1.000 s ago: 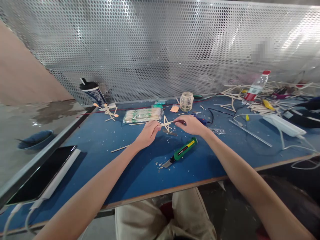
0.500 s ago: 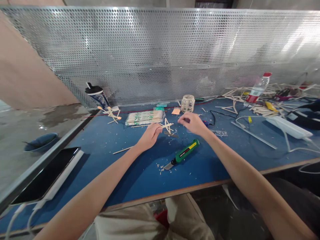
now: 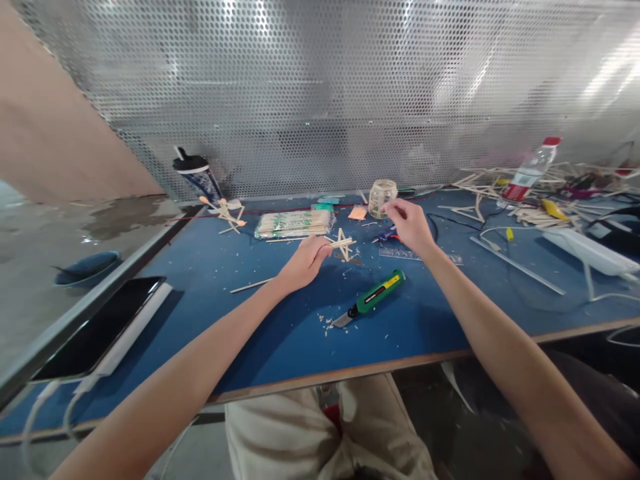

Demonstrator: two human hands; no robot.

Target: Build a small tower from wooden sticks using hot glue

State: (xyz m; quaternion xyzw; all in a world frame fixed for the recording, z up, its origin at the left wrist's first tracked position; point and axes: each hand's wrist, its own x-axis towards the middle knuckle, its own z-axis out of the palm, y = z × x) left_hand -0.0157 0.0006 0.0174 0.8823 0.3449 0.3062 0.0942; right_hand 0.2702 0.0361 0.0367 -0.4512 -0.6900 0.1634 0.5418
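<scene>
Your left hand [image 3: 306, 263] pinched one end of a star-shaped stick frame [image 3: 344, 245] between thumb and fingers, over the middle of the blue table [image 3: 280, 347], nearer its back edge than its front. Your right hand [image 3: 413, 225] was apart from the frame, its fingers bent and drawn together just in front of the clear jar [image 3: 383, 193] by the back edge; you could not tell whether they gripped anything. Near that hand lay a blue-and-orange tool [image 3: 385, 236] and a clear ruler [image 3: 400, 253].

Between your forearms, toward the front edge, the green-and-yellow utility knife [image 3: 375, 295] had its blade out, pointing left toward pale shavings [image 3: 327, 325]. A loose stick [image 3: 251, 286] lay beside your left forearm. Behind your left hand was the plastic-wrapped bundle of sticks [image 3: 295, 225], with an orange paper [image 3: 357, 213] to its right. A dark-screened device [image 3: 105, 327] lay along the left edge, and a lidded cup [image 3: 199, 179] stood by the back left corner.
</scene>
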